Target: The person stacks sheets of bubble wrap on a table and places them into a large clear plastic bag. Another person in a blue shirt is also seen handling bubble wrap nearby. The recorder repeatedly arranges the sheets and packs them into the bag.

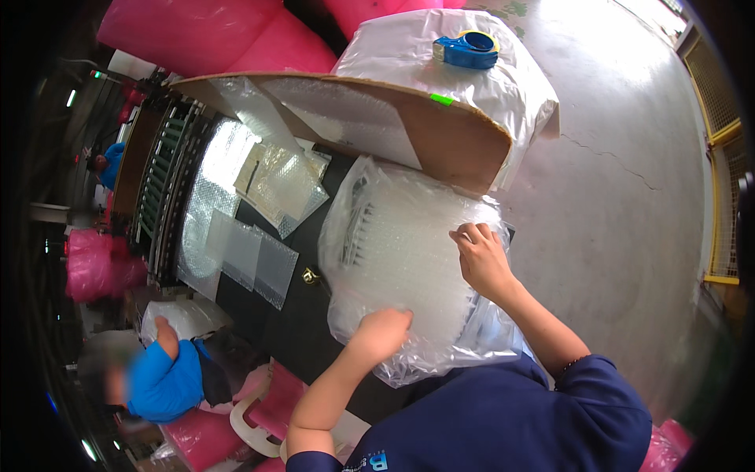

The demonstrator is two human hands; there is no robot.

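A large clear plastic bag (pixel 340 236) lies in front of me, with a thick stack of bubble-wrap pouches (pixel 409 244) inside it. The film is loose and crumpled around the stack. My left hand (pixel 384 334) is closed on the film at the bag's near left side, its fingertips partly hidden. Over the right side of the bag, my right hand (pixel 480 250) has its fingers curled and pinched together at the film.
Flat bubble pouches (pixel 259 263) lie on the dark tabletop (pixel 271 326) to the left. Behind the bag stands a cardboard divider (pixel 464 145). A blue tape dispenser (pixel 468 52) rests on a white-wrapped stack (pixel 519 86). A person in blue (pixel 169 381) works at the lower left, near pink bundles.
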